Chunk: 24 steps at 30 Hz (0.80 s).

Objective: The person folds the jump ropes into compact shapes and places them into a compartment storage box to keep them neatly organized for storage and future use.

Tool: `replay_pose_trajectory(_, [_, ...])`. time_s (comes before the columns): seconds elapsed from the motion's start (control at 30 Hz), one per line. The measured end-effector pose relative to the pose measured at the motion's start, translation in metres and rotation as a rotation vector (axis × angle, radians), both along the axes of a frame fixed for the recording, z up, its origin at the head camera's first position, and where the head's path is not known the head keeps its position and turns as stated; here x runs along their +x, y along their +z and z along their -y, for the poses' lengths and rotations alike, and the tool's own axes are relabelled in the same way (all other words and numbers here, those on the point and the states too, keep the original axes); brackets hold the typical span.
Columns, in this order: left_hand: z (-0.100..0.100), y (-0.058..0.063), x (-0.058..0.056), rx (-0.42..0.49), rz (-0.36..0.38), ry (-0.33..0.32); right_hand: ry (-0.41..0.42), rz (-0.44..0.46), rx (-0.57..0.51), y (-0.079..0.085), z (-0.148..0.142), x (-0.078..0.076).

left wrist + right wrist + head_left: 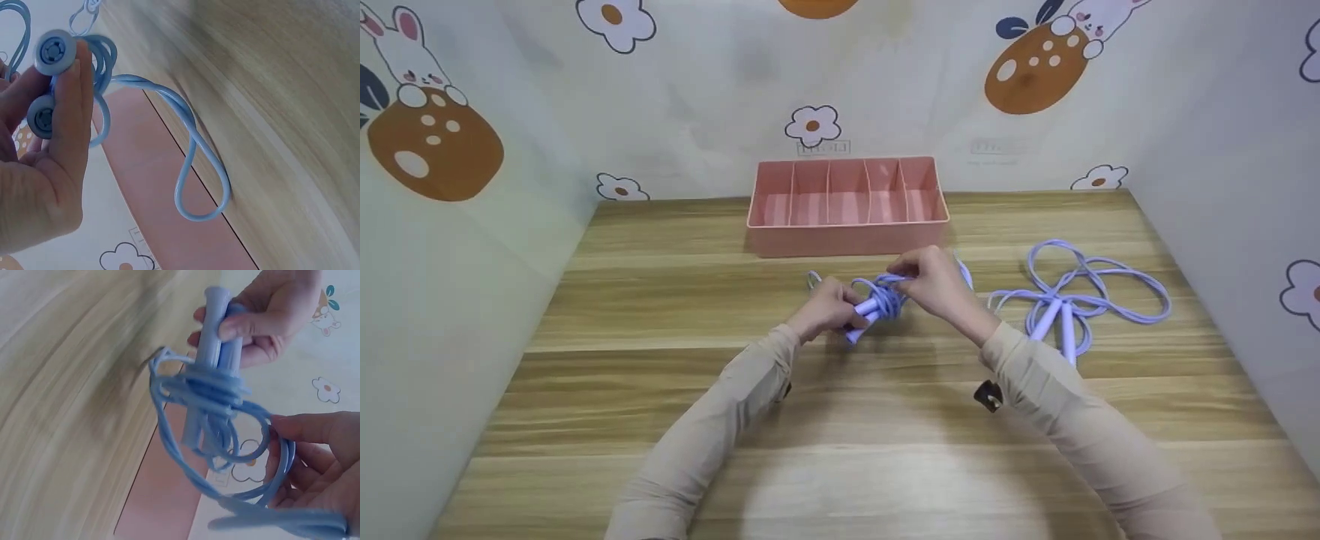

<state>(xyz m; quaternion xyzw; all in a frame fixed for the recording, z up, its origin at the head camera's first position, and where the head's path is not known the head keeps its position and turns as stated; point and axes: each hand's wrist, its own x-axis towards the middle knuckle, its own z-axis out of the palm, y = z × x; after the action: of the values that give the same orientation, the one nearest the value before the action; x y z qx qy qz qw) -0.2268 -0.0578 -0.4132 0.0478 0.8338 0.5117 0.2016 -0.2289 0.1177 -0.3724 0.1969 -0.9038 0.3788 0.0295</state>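
My left hand (823,306) grips the two pale purple handles (210,337) of a jump rope side by side. Several turns of its cord (889,301) are wound round the middle of the handles. With thumb and fingers, my right hand (934,280) holds a doubled length of the same cord (288,453) just beyond the wound part. In the left wrist view the round handle ends (54,52) face the camera, and a loose twisted loop (211,212) hangs out past the fingers. Part of the cord is hidden behind both hands.
A second jump rope (1099,296) lies loosely looped on the wooden table (660,300) at the right, partly behind the right forearm. At the back stands a pink box (847,241) with several compartments. Patterned walls (720,90) close off the back and sides.
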Motion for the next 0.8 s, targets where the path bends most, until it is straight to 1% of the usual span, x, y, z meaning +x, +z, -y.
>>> replay_pose_trajectory(0.1, [-0.001,-0.002,-0.001,-0.004,-0.052,0.056,-0.021,-0.040,-0.059,-0.002,0.003,0.005])
replay_pose_trajectory(0.2, [-0.002,-0.004,-0.001,0.046,-0.049,0.115,-0.035,-0.048,-0.116,-0.006,0.004,0.010])
replay_pose_trajectory(0.27, [-0.002,-0.006,-0.002,0.094,-0.034,0.151,-0.039,-0.008,-0.161,-0.011,0.005,0.011])
replay_pose_trajectory(0.4, [0.001,-0.011,-0.006,0.215,0.024,0.232,-0.040,0.119,-0.220,-0.022,0.005,0.012])
replay_pose_trajectory(0.47, [0.005,-0.012,-0.009,0.271,0.054,0.276,-0.006,0.157,-0.224,-0.028,0.006,0.011])
replay_pose_trajectory(0.5, [0.006,-0.012,-0.010,0.298,0.073,0.295,0.014,0.162,-0.222,-0.031,0.007,0.012])
replay_pose_trajectory(0.57, [0.009,-0.010,-0.011,0.336,0.109,0.316,0.053,0.155,-0.218,-0.037,0.007,0.013])
replay_pose_trajectory(0.63, [0.010,-0.005,-0.012,0.382,0.141,0.318,0.088,0.135,-0.207,-0.043,0.007,0.013])
replay_pose_trajectory(0.7, [0.013,0.000,-0.013,0.441,0.172,0.324,0.098,0.120,-0.181,-0.050,0.006,0.014])
replay_pose_trajectory(0.8, [0.019,0.010,-0.016,0.530,0.186,0.353,0.107,0.117,-0.161,-0.062,0.001,0.015])
